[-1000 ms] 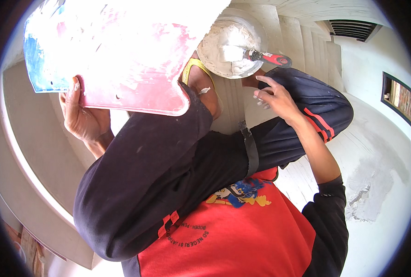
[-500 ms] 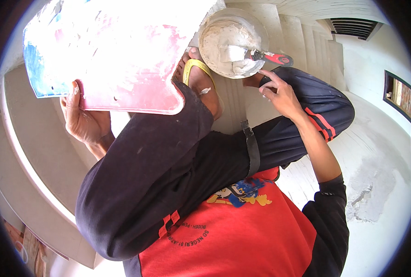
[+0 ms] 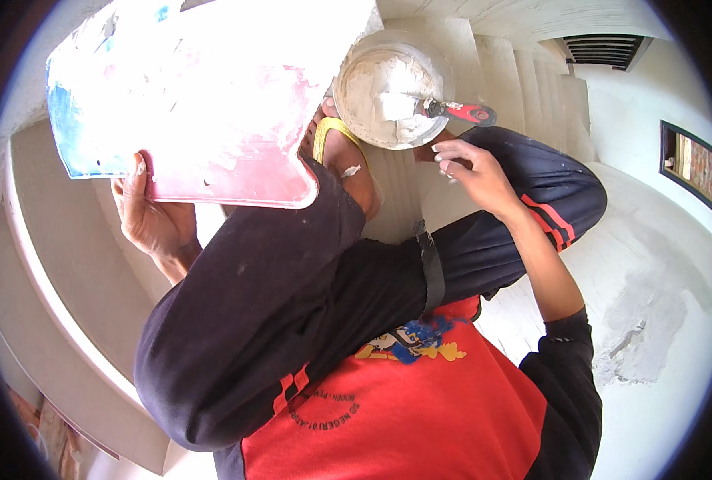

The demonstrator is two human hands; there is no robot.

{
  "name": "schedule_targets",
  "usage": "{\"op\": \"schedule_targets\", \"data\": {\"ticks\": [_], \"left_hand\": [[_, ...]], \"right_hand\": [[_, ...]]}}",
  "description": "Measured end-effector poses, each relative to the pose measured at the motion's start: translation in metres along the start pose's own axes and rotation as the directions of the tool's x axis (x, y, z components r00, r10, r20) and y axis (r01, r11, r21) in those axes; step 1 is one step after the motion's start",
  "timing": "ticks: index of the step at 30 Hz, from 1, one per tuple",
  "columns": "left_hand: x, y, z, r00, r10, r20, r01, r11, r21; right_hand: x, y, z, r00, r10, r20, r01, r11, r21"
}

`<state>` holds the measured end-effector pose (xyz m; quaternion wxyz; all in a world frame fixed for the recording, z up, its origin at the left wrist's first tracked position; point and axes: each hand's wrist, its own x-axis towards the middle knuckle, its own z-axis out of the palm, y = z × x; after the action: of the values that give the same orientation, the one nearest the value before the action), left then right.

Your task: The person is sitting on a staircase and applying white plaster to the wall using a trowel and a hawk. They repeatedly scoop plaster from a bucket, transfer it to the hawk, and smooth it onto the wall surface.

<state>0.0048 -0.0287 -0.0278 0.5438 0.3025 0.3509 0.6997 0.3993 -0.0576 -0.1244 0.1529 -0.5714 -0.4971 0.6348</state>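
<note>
Scraper (image 3: 436, 107) in the head view rests across a round bucket (image 3: 436, 60), its blade lying in pale paste (image 3: 361, 92) and its red-and-black handle (image 3: 469, 114) jutting over the rim to the right. Its long axis runs left to right, the handle end slightly nearer the person. That handle lies just beyond the fingertips of the right hand (image 3: 482, 178), not touching them; the right is clearly the nearer hand. It holds nothing: the fingers bend loosely, the thumb a little apart from them. Well off to the left, the left hand (image 3: 162, 222) pinches the near edge of a pink-and-blue sheet (image 3: 228, 182), thumb on top, the fingers beneath mostly hidden. The sheet looks like stiff, smooth plastic with a rounded corner and small holes along its edge, smeared white and partly lost in glare. The paste looks thick and creamy, roughly ridged; the bucket's wall is greyish and coated. A flat yellow strap (image 3: 334, 128) crosses the foot beside it.
</note>
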Motion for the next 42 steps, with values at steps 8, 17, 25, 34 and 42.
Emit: {"op": "schedule_targets", "data": {"ticks": [8,17,25,34,42], "left_hand": [[0.001,-0.004,0.008,1.0,0.01,-0.006,-0.01,1.0,-0.015],[-0.001,-0.002,0.017,0.998,0.019,-0.052,-0.019,1.0,0.007],[0.001,-0.004,0.006,1.0,0.007,-0.016,-0.007,0.999,0.039],[0.001,-0.009,-0.005,0.999,0.003,-0.051,-0.001,0.999,0.041],[0.0,-0.012,-0.005,0.998,-0.014,-0.059,0.015,1.0,0.026]], "right_hand": [[-0.007,-0.029,-0.011,0.952,-0.213,0.219,-0.136,0.349,0.927],[0.04,-0.065,-0.066,0.79,-0.589,-0.167,0.247,0.556,-0.794],[0.117,-0.015,-0.084,0.959,-0.133,-0.249,0.079,0.973,-0.217],[0.133,-0.016,-0.068,0.951,-0.055,-0.305,-0.13,0.824,-0.551],[0.123,-0.019,-0.058,0.873,-0.226,-0.432,-0.073,0.816,-0.574]]}}
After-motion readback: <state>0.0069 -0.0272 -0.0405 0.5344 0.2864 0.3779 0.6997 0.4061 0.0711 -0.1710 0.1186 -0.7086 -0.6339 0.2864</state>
